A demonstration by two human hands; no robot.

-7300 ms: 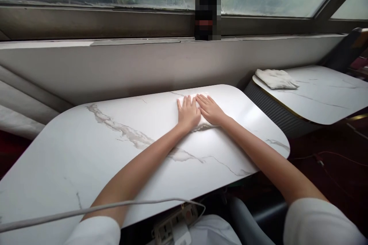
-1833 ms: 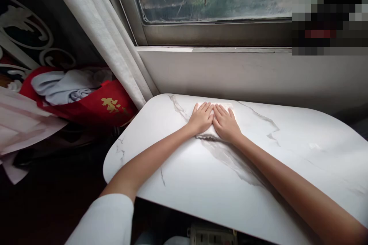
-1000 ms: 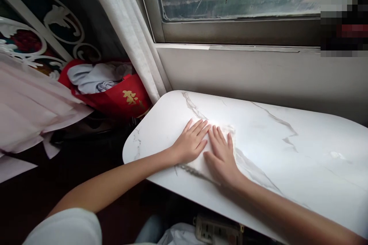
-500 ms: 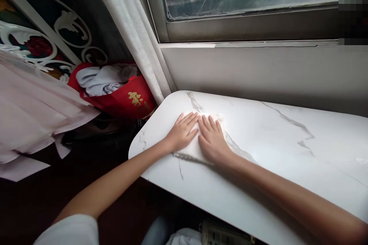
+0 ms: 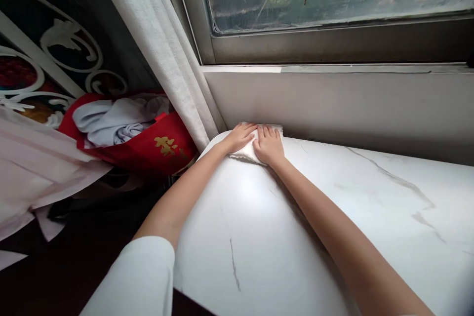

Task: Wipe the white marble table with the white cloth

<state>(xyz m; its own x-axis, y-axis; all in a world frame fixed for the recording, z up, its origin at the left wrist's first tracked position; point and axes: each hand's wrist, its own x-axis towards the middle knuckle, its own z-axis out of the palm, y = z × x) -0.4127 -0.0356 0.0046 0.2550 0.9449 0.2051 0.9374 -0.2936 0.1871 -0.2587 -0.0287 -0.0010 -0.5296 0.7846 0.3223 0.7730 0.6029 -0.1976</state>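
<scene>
A white cloth (image 5: 247,152) lies flat at the far edge of the white marble-patterned table (image 5: 266,237), against the wall below the window. My left hand (image 5: 240,137) rests palm down on the cloth's left part, fingers stretched out. Beside it, my right hand (image 5: 269,144) presses flat on the cloth's right part with its fingers slightly apart. The two hands nearly touch at the fingertips. Neither hand grips the cloth; its middle and part of its right side are covered by them.
A red bag (image 5: 148,145) with pale clothes stands left of the table, next to a white curtain (image 5: 159,34). Pink fabric (image 5: 44,168) hangs at the far left before a white ornamental metal frame (image 5: 70,44). The window frame (image 5: 318,49) runs above the wall.
Both hands and the cloth have slid away from me to the table's far edge. The camera view has shifted too, and more of the left sleeve shows.
</scene>
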